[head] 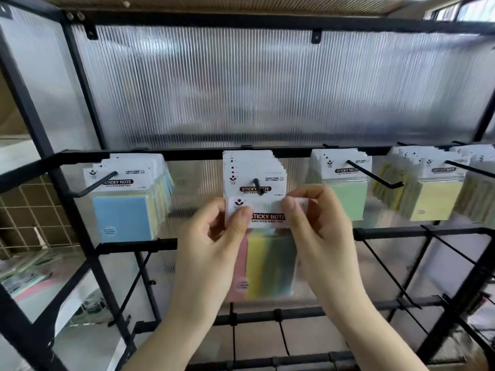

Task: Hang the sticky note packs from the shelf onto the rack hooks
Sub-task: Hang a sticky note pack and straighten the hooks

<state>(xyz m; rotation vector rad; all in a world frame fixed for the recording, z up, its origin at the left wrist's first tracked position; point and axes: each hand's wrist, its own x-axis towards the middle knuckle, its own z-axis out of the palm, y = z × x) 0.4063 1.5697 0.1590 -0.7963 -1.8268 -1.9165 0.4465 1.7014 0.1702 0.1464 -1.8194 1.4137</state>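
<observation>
A black metal rack [241, 156] with a ribbed translucent back panel [267, 87] fills the view. Five groups of packs hang from its upper bar: blue-fronted packs [126, 207] well to the left of the grip, white-headed packs [251, 172] directly above it, green packs [345, 196] just to its right, yellow packs [428, 196] further right, and a fifth bunch [479, 183] cut by the frame edge. Each group hangs on one black hook; the middle hook [258, 186] pokes forward just above the grip.

One sticky note pack [263, 250] is held in front of the rack, below the middle hook. Its long axis runs vertically, white header card on top, printed face toward the camera, with pink, yellow and blue-green strips hanging down. It looks slightly blurred.

Both hands rise from below, forearms angled upward and inward. The left hand [214, 236] pinches the header's left corner between thumb and curled fingers. The right hand [321, 231] pinches the header's right corner likewise, thumb in front.
</observation>
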